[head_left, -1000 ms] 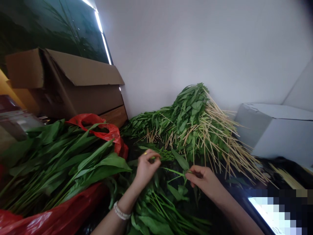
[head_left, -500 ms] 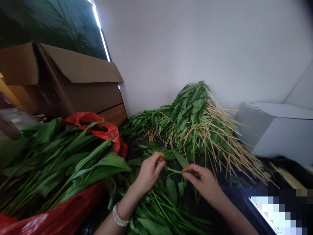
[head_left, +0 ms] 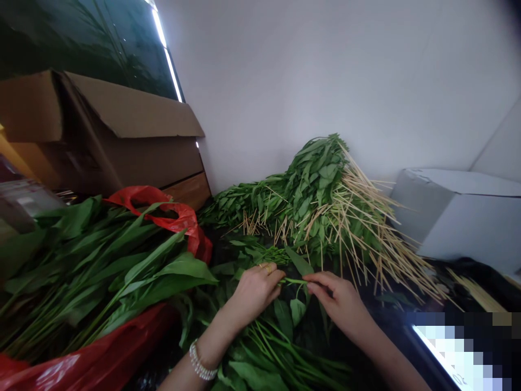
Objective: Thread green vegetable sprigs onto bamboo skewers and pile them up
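Observation:
Between my hands runs a thin green leafy stem [head_left: 294,281] with a long leaf rising from it. My left hand [head_left: 257,288] wears a ring and a beaded bracelet, and its fingers pinch the stem's left part. My right hand [head_left: 336,298] grips the same stem between thumb and fingertips, a short way to the right. Just below my hands lies a loose pile of leafy green stems [head_left: 280,347]. Behind them is a heap of leafy greens [head_left: 313,190] with many thin wooden sticks [head_left: 370,233] poking out to the right.
At the left, a red plastic bag [head_left: 134,336] holds large long-leaved greens [head_left: 122,266]. A cardboard box [head_left: 142,146] with raised flaps stands behind it. A white box [head_left: 459,217] is at the right against the wall. A lit screen [head_left: 451,353], partly pixelated, sits at lower right.
My left hand has turned palm-down and moved slightly right, its fingers now closed on the stem nearer my right hand. My right hand has hardly moved.

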A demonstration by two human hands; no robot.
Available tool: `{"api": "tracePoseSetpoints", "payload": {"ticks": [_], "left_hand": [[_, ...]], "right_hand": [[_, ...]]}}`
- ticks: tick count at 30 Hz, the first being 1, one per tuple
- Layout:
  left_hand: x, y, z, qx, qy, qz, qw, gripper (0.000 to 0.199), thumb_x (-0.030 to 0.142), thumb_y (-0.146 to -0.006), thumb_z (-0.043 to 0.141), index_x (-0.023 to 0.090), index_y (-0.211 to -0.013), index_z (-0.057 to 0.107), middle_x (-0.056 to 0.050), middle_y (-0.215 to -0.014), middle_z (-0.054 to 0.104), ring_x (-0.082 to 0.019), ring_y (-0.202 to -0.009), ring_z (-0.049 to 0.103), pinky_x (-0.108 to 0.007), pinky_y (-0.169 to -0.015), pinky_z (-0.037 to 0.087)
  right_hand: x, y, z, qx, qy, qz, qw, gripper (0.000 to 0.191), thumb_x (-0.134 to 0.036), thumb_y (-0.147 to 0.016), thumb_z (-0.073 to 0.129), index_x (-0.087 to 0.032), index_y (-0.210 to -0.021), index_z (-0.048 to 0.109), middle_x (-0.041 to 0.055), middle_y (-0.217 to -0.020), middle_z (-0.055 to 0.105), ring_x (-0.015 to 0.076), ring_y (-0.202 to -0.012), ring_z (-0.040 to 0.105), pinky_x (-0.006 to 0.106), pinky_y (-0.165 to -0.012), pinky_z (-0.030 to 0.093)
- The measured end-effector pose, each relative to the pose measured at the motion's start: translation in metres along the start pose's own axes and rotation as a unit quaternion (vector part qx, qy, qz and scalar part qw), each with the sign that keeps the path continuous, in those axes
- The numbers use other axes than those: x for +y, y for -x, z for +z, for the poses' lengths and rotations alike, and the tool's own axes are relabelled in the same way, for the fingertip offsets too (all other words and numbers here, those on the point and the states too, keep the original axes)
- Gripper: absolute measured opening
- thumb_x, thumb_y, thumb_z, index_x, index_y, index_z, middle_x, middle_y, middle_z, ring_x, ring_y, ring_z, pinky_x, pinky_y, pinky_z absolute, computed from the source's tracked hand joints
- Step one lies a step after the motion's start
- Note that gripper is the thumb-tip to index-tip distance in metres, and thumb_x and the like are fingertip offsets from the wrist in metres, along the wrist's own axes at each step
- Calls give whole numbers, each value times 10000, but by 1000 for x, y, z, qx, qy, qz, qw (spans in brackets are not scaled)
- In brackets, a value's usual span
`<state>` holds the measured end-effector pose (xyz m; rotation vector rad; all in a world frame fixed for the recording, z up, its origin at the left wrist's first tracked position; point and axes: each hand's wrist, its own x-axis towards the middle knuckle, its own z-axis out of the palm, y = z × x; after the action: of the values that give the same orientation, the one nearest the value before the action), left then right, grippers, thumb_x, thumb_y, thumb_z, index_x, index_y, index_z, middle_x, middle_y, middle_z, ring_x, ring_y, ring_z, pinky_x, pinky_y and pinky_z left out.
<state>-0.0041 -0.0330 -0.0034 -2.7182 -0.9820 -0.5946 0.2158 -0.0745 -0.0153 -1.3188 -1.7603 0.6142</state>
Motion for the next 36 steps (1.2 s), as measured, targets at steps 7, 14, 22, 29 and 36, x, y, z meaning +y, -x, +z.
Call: {"api": "tracePoseSetpoints", "payload": {"ticks": [7,14,22,29,36], "left_hand": [[4,-4,3,80,163,-146,972,148,113,-827,500,181,-746,603,-2,-698,559,-151,-674,552,-245,-639,404],[-5,-9,0,144,309,-223,913,227,203,-855,438,183,-640,508,13,-642,490,-141,-647,484,-249,-631,369],[-33,-4,-14,258,242,-220,909,264,245,-927,413,183,-740,589,-77,-1004,578,-211,-997,533,-336,-879,410],[-7,1,-10,110,284,-135,943,196,327,-955,502,199,-1068,598,-38,-923,659,-169,-844,613,-284,-795,477],[5,-1,-11,-10,196,-52,979,262,288,-962,490,274,-1179,637,-54,-1053,599,-168,-919,611,-264,-788,493]], "right_hand": [[-9,1,7,-17,38,-60,997,204,-266,-909,494,-208,-848,680,23,-758,652,180,-746,621,305,-716,453],[-9,1,4,27,64,-112,991,160,-215,-928,496,-202,-856,639,18,-786,636,177,-780,599,298,-721,446],[8,0,-10,113,147,-160,970,139,-201,-951,493,-188,-899,621,33,-817,618,190,-807,561,320,-736,439],[-6,6,10,118,245,-254,928,163,-129,-947,486,-139,-992,642,61,-832,612,210,-840,530,369,-802,417],[-6,10,17,106,294,-290,905,196,-92,-934,481,-109,-1059,631,65,-831,599,217,-827,505,371,-763,399]]}}
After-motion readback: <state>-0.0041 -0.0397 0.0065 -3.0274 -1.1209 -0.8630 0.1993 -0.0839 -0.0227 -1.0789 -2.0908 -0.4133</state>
